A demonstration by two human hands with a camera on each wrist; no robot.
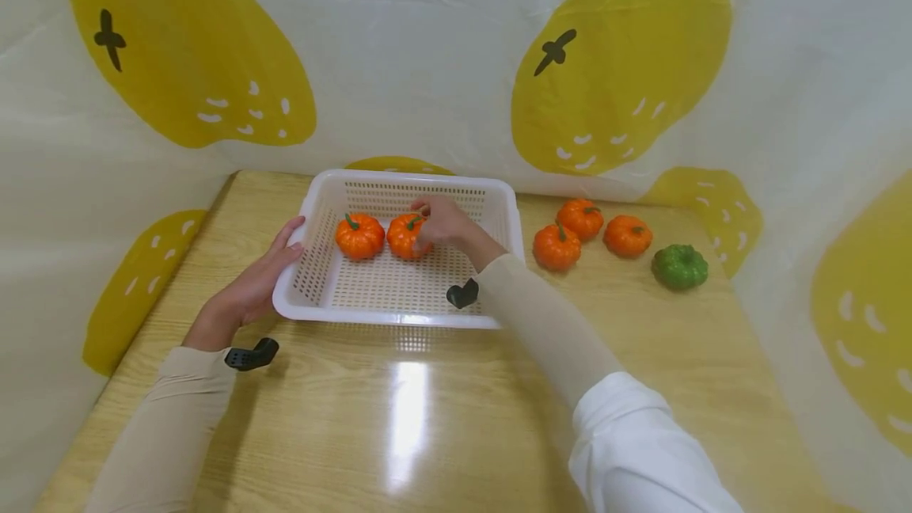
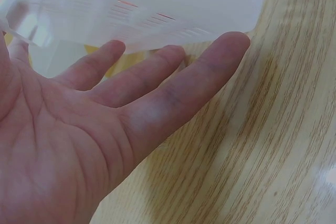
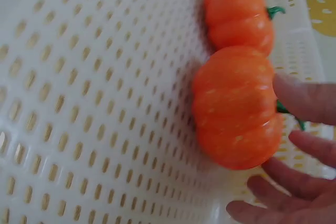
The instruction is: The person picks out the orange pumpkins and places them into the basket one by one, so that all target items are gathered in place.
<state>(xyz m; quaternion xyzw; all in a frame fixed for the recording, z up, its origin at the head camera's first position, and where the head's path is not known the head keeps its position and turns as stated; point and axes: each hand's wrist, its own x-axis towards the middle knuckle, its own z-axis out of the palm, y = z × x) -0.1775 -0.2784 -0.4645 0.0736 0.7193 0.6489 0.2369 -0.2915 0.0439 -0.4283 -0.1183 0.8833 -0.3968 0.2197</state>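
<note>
A white slotted plastic basket stands on the table with two orange toy pumpkins inside, a left one and a right one. My right hand reaches into the basket over the right pumpkin. In the right wrist view, the thumb and loosely spread fingers lie around that pumpkin's green stem side, not closed tightly on it. Along the basket's left side, my left hand rests against the outer wall near the rim. Its fingers are nearly straight in the left wrist view.
Right of the basket, on the wooden table, sit three more orange pumpkins and a green pumpkin-shaped vegetable. A white curtain with yellow fruit prints hangs behind the table and at both sides.
</note>
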